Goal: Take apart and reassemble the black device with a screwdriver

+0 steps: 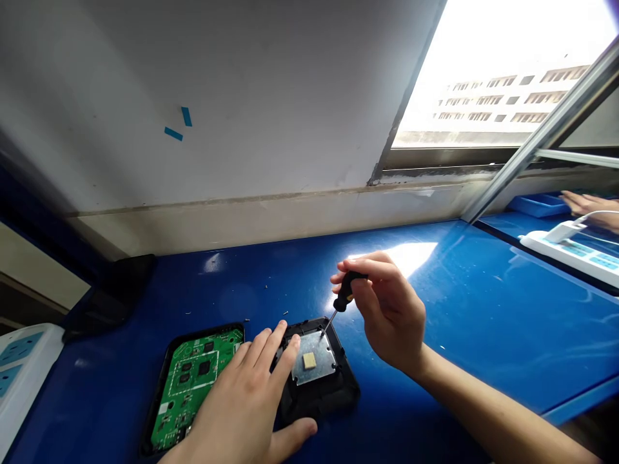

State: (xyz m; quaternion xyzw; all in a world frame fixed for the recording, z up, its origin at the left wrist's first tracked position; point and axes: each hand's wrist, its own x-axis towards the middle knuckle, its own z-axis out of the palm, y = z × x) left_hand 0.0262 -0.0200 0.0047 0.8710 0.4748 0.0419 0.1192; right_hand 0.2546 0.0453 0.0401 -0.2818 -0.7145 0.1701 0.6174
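Note:
A black screwdriver (pixel 344 291) is gripped in my right hand (pixel 387 309), slanting down to the left. Its tip meets the upper right corner of a silver metal plate (pixel 316 372) with a small cream pad (pixel 309 360) on it. That plate lies inside a black plastic cover (pixel 345 386). My left hand (pixel 256 386) rests with fingers spread over the cover's left side, holding nothing. Partly hidden behind it on the left is a green circuit board (pixel 193 374) in a black housing (pixel 167 361).
Tiny screws or scraps dot the blue tabletop (pixel 232 277). A white power strip (pixel 24 361) stands at the left edge, another power strip (pixel 580 254) at the right. Beyond a metal post (pixel 512 161), another person's hand (pixel 592 206) is near a blue tray (pixel 536 205).

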